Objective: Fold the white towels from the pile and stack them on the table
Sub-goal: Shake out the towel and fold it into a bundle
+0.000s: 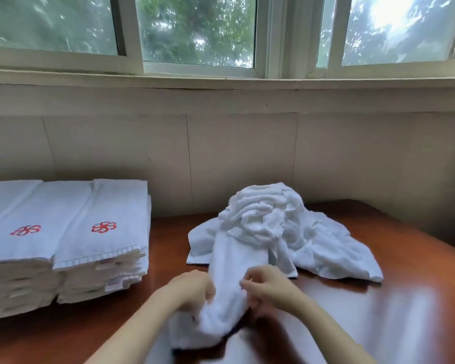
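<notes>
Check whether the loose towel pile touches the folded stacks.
Apart. The head view shows bare table between the pile and the folded stacks.

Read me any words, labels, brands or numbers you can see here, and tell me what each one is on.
No readable words or numbers.
Right emblem, on top of the right stack: a red swirl sign, no letters.
Left emblem, on top of the left stack: the same sign.
Tags, on the right stack's front edge: red marks, too blurred to read.
Loose towel: no text visible.
</notes>
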